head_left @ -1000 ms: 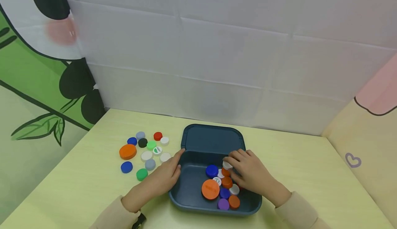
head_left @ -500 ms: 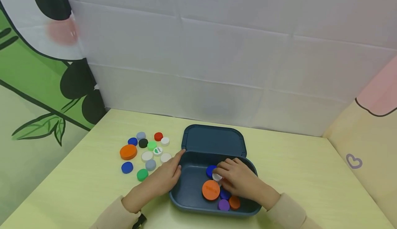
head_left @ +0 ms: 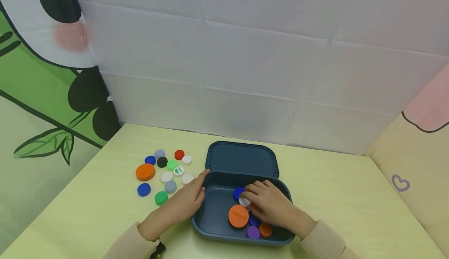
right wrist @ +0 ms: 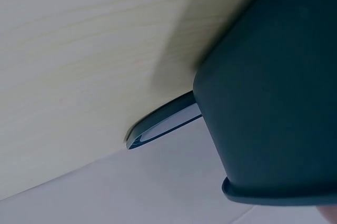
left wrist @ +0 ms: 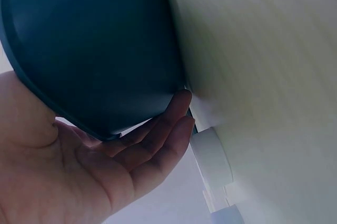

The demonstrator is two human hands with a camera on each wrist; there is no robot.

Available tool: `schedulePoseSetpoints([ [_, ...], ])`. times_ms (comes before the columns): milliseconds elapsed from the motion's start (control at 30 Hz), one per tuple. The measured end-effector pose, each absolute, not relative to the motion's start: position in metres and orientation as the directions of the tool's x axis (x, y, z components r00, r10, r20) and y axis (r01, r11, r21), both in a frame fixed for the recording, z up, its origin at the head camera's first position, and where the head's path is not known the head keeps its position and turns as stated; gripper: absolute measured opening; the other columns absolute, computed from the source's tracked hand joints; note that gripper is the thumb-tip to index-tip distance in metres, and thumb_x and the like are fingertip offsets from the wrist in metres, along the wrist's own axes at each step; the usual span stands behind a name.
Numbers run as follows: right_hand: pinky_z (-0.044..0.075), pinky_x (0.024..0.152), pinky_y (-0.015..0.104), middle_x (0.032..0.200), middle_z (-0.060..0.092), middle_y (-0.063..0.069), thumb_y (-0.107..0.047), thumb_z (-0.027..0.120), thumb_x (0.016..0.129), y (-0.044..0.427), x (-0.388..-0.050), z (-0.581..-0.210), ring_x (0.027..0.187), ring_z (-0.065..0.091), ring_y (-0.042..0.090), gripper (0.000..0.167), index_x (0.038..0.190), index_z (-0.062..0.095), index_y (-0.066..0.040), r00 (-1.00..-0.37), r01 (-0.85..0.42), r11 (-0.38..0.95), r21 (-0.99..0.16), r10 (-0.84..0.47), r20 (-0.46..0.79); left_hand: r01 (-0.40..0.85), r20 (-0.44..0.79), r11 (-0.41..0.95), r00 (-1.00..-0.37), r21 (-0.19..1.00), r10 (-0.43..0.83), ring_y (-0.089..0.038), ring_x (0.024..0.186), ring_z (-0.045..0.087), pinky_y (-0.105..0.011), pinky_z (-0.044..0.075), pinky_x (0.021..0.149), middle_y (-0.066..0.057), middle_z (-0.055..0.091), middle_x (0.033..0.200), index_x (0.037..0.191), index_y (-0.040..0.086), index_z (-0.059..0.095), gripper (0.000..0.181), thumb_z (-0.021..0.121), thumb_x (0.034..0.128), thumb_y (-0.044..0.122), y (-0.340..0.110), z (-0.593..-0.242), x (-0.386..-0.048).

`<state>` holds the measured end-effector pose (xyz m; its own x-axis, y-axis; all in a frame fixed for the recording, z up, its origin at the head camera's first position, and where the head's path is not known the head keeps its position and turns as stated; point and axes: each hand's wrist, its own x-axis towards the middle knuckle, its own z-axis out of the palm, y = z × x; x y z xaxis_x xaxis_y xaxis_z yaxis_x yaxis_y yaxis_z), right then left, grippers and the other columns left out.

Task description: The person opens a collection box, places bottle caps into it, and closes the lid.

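Creased pale sheeting (head_left: 210, 56) fills the background, with a cartoon figure (head_left: 85, 89) at the left, above a light yellow table (head_left: 333, 200). On the table sits a dark box (head_left: 212, 212), and its lid (head_left: 242, 158) lies just behind it. The left hand (head_left: 187, 199) holds the box by its left wall — palm beside the rim, fingers against the outer side. The right hand (head_left: 270, 202) is inside the box with its fingers curled, apparently pinching a white cap (head_left: 244, 201), which it partly covers. Close by in the box lie a broad orange cap (head_left: 238, 216), a blue cap (head_left: 238, 193), a purple cap (head_left: 253, 232) and a small orange cap (head_left: 265, 230). Loose caps (head_left: 161, 198) in several colours are spread on the table to the left. The step in hand seems to be handling the white cap among the others; whether it is being picked up or set down cannot be told. Next, a steady fingertip hold or a gentle release looks called for — without knocking the caps beside it, the left hand bracing the box.
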<state>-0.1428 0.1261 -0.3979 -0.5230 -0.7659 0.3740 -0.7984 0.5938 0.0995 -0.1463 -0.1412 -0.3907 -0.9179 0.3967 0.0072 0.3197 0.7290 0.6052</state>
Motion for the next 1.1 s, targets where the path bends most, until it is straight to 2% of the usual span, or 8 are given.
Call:
schedulePoseSetpoints([
  [367, 0.043, 0.073, 0.030, 0.105, 0.061, -0.004, -0.028, 0.068, 0.077, 0.134, -0.137, -0.389, 0.094, 0.054, 0.013, 0.029, 0.104, 0.063, -0.020, -0.602, -0.725, 0.685, 0.069, -0.680, 0.419, 0.317, 0.006, 0.738, -0.920, 0.595, 0.391, -0.028, 0.127, 0.043, -0.046, 0.038, 0.101, -0.013, 0.039, 0.142, 0.145, 0.011, 0.022, 0.052, 0.040, 0.0966, 0.017, -0.141, -0.390, -0.146],
  [633, 0.046, 0.079, 0.034, 0.110, 0.060, -0.001, -0.026, 0.065, 0.080, 0.150, -0.133, -0.382, 0.099, 0.053, 0.015, 0.032, 0.111, 0.062, -0.017, -0.692, -0.620, 0.784, 0.011, -0.554, 0.463, 0.313, -0.001, 0.735, -0.920, 0.601, 0.392, -0.029, 0.127, 0.043, -0.047, 0.038, 0.101, -0.013, 0.039, 0.142, 0.145, 0.010, 0.022, 0.052, 0.040, 0.0964, 0.016, -0.140, -0.389, -0.146],
  [900, 0.047, 0.083, 0.041, 0.117, 0.057, 0.004, -0.021, 0.060, 0.084, 0.171, -0.126, -0.380, 0.103, 0.053, 0.020, 0.036, 0.119, 0.055, -0.011, -0.793, -0.497, 0.859, -0.123, -0.392, 0.467, 0.310, -0.004, 0.737, -0.921, 0.601, 0.390, -0.029, 0.126, 0.044, -0.047, 0.038, 0.101, -0.013, 0.041, 0.141, 0.145, 0.010, 0.022, 0.052, 0.040, 0.0965, 0.017, -0.140, -0.387, -0.145],
  [1100, 0.048, 0.088, 0.045, 0.121, 0.054, 0.009, -0.018, 0.055, 0.089, 0.182, -0.119, -0.382, 0.108, 0.053, 0.024, 0.037, 0.124, 0.049, -0.007, -0.883, -0.387, 0.881, -0.272, -0.270, 0.383, 0.307, -0.006, 0.737, -0.922, 0.602, 0.388, -0.029, 0.127, 0.043, -0.047, 0.038, 0.101, -0.013, 0.040, 0.142, 0.145, 0.010, 0.022, 0.052, 0.040, 0.0966, 0.017, -0.140, -0.386, -0.144],
])
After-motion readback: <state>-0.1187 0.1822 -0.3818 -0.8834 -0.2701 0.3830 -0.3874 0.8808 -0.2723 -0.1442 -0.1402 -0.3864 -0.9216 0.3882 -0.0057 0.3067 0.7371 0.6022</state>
